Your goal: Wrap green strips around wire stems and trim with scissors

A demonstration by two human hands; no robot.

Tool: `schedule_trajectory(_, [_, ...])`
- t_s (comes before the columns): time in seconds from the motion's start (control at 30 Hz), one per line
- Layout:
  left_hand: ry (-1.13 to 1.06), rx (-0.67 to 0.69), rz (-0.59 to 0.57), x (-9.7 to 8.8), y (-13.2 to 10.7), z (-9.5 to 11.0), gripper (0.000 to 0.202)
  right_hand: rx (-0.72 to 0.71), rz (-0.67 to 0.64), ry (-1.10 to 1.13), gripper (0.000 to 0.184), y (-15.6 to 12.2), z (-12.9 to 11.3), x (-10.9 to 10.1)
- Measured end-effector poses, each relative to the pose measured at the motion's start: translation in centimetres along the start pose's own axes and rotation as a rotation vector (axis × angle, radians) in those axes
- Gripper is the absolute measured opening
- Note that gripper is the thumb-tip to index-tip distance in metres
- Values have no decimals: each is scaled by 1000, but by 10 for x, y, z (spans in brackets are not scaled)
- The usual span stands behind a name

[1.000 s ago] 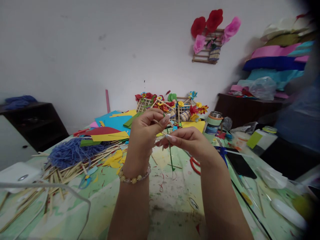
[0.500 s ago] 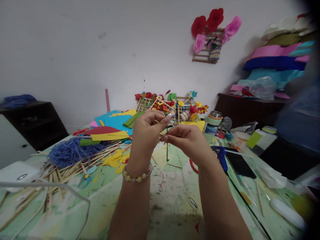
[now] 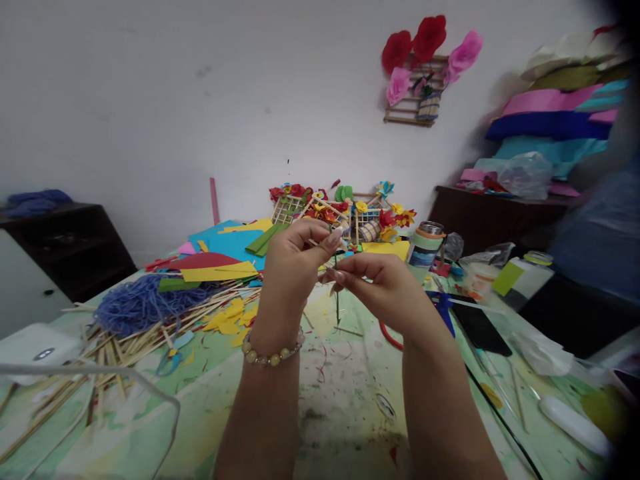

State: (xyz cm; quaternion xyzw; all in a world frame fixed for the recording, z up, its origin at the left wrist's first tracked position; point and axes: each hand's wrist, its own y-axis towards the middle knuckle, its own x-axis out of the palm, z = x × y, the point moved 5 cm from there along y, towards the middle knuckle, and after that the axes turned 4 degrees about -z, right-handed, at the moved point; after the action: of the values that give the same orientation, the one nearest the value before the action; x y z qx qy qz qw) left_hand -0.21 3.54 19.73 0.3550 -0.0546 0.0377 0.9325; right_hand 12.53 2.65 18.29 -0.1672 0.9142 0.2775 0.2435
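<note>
Both my hands are raised above the table, fingertips almost touching. My left hand (image 3: pixel 295 263), with a bead bracelet on its wrist, is closed in a pinch on the upper end of a thin green stem (image 3: pixel 337 303). My right hand (image 3: pixel 383 283) is also closed, its fingers pinched on the same stem just below. The lower end of the stem hangs down between the hands toward the table (image 3: pixel 345 393). What sits at the stem's top is hidden by my fingers.
Blue yarn (image 3: pixel 135 303) and wooden sticks (image 3: pixel 145 337) lie at the left, coloured paper sheets (image 3: pixel 225 257) and paper flower crafts (image 3: pixel 345 210) behind. A tumbler (image 3: pixel 424 250), blue glue gun (image 3: pixel 443 307), red scissors (image 3: pixel 390 333) and phone (image 3: pixel 477 330) are at the right.
The hands stayed close together and shifted slightly. The green stem's hanging end looks shorter than a second ago, and my right fingers have re-pinched it lower.
</note>
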Motion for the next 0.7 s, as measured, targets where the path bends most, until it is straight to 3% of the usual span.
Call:
schedule_trajectory(0.17, [44, -70, -65, 2, -1, -1, 20, 30, 88, 164, 23, 3, 4, -3])
schedule_trajectory(0.3, [0, -107, -59, 3, -1, -3, 25, 101, 163, 99, 26, 4, 8, -2])
schedule_trajectory(0.57, [-61, 37, 71, -3, 0, 2, 19, 6, -18, -40, 18, 2, -1, 6])
schedule_trajectory(0.7, [-74, 30, 117, -9, 1, 0, 13, 32, -19, 25, 18, 2, -1, 6])
